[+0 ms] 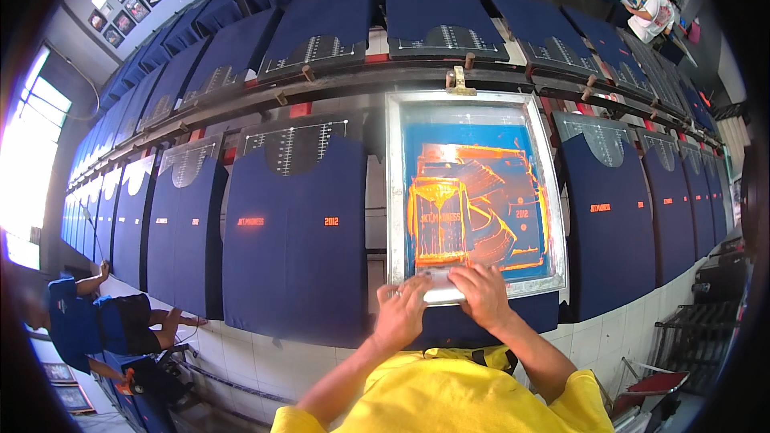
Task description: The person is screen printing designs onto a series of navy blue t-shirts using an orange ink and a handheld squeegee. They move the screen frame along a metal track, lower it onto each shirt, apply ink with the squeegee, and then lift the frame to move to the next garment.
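Note:
A silk-screen frame with silvery metal edges lies over a navy T-shirt on a printing board. Orange ink streaks its blue mesh, thickest along the left and outer edges. At the frame's near edge, both hands grip a pale squeegee. My left hand has its fingers curled on the squeegee's left end. On the other end, my right hand presses with bent fingers. The squeegee's blade is hidden from view.
Navy shirts with small orange prints lie on boards to the left and right. A metal rail with pegs runs behind the screen; a brass clamp sits there. One person stands lower left, another far right.

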Motion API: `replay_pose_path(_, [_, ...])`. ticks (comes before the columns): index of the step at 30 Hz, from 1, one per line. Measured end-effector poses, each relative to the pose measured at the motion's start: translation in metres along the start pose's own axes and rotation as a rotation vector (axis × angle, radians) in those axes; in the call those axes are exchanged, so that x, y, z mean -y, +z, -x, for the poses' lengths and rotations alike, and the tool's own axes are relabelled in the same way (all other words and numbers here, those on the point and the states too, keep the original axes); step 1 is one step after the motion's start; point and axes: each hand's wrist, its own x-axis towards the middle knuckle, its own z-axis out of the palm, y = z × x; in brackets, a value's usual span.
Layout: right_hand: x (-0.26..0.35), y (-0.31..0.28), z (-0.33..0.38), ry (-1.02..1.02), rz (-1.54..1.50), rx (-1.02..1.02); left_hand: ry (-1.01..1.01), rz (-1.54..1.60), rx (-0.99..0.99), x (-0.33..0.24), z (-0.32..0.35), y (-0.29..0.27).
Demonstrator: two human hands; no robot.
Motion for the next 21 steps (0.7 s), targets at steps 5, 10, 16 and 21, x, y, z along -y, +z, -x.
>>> replay_pose_path(5, [-0.023, 0.026, -0.003, -0.011, 0.057, -0.076, 0.039, -0.117, -0.054, 0.020, -0.013, 0.023])
replay_pose_path(10, [-0.071, 0.027, -0.099, 0.054, 0.035, -0.070, 0.089, -0.055, -0.111, 0.075, -0.117, 0.020])
replay_pose_path(16, [-0.055, 0.007, -0.085, 0.007, 0.061, -0.046, 0.041, -0.031, -0.044, 0.047, -0.103, -0.008])
replay_pose_path(21, [0.003, -0.005, 0.002, 0.037, -0.020, 0.038, 0.006, -0.062, 0.027, 0.003, 0.000, 0.005])
